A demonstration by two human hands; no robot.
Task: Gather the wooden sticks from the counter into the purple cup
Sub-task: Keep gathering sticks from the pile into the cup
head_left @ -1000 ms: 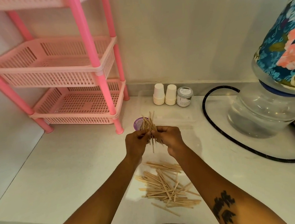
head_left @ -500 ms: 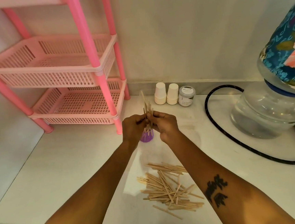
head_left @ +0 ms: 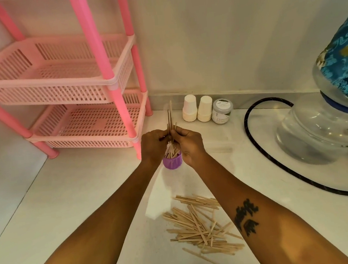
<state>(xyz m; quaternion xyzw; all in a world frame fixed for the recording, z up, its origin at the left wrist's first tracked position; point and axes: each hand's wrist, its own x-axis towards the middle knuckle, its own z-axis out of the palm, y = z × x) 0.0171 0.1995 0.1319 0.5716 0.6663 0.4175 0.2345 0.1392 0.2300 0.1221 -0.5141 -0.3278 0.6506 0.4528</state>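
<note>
Two hands meet above a purple cup [head_left: 172, 163] on a white worktop [head_left: 70, 204]. The left hand [head_left: 153, 145] and right hand [head_left: 190, 144] have their fingers curled around an upright bundle of sticks [head_left: 170, 128], whose lower ends sit in the cup just below the fingers. A loose pile of sticks [head_left: 200, 228] lies nearer the person, well apart from the fingers.

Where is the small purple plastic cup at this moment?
In the head view, the small purple plastic cup stands on the white counter near the centre, directly below both hands, right of the pink rack's front leg.
</note>
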